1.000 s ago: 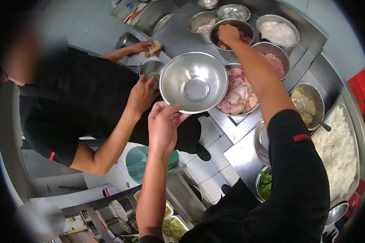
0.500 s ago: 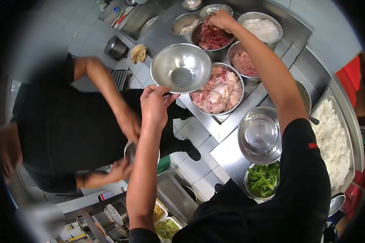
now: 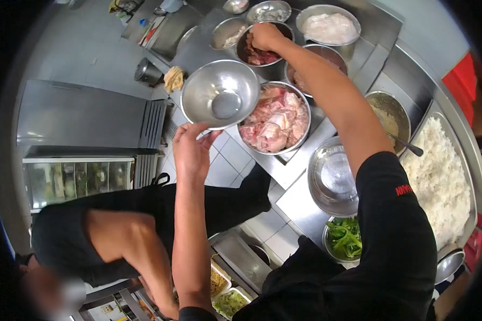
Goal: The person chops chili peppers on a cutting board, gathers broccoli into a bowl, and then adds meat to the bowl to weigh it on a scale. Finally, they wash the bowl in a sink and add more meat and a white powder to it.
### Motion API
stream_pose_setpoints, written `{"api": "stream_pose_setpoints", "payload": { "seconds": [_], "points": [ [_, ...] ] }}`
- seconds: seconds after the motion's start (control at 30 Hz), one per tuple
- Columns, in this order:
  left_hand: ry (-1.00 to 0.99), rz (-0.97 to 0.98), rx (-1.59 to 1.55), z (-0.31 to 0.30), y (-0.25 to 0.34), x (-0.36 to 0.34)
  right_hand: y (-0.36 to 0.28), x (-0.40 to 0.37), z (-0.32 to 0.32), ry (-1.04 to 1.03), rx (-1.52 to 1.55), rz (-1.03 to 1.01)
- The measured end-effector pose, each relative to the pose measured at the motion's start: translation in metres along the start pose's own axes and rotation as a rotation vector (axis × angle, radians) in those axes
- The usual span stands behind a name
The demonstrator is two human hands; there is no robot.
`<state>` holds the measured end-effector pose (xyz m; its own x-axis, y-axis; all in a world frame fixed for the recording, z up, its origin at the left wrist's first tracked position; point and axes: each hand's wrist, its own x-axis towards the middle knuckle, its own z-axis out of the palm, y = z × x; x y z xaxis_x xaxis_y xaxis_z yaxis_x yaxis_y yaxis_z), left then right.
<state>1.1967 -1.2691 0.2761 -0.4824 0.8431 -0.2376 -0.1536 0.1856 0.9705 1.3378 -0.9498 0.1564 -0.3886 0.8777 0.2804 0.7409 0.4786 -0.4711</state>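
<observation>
My left hand (image 3: pixel 193 147) grips the rim of a steel mixing bowl (image 3: pixel 209 88), thumb and fingers closed on its near edge. Nothing lies inside this tilted bowl. Down in a pot of dark red sliced meat (image 3: pixel 261 56) is my right hand (image 3: pixel 269 38), its fingers curled into the slices and partly hidden. Beside the held bowl stands a bowl of large pale pink meat pieces (image 3: pixel 276 122). My right forearm covers part of a pot of pink minced-looking meat (image 3: pixel 299 80).
White pieces fill a pot (image 3: pixel 329 28) at the back. Along the right are a tray of cooked rice (image 3: pixel 436 182), a pot with a ladle (image 3: pixel 388 115), a clear-looking round container (image 3: pixel 332 176) and leafy greens (image 3: pixel 344 238). A co-worker (image 3: pixel 128 235) bends at lower left.
The co-worker has moved down and toward the lower left, uncovering a glass-front fridge. My right hand has sunk lower into the red meat. My left hand keeps the bowl.
</observation>
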Motion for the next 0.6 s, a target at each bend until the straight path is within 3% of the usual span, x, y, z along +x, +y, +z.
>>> {"api": "stream_pose_setpoints", "payload": {
  "seconds": [0.2,0.3,0.33,0.43,0.47,0.57,0.6],
  "points": [
    [-0.009,0.015,-0.071,0.001,-0.014,0.017,-0.007,-0.020,-0.046,0.229,0.206,-0.030],
    [-0.020,0.020,-0.085,0.001,-0.014,0.018,0.001,0.005,-0.049,0.268,0.281,-0.083],
    [-0.017,0.017,-0.087,0.003,-0.014,0.018,-0.004,0.022,-0.038,0.536,0.181,-0.114],
    [-0.044,0.012,-0.098,0.001,-0.018,0.026,-0.044,-0.006,-0.110,0.271,0.576,-0.182],
    [-0.057,0.016,-0.105,0.001,-0.018,0.029,-0.055,0.005,-0.111,0.523,0.355,-0.197],
    [-0.005,0.015,-0.124,0.002,-0.021,0.032,-0.093,-0.034,-0.171,0.033,0.814,-0.036],
    [-0.033,0.021,-0.148,0.005,-0.016,0.027,-0.096,-0.033,-0.175,-0.114,0.953,-0.128]
  ]
}}
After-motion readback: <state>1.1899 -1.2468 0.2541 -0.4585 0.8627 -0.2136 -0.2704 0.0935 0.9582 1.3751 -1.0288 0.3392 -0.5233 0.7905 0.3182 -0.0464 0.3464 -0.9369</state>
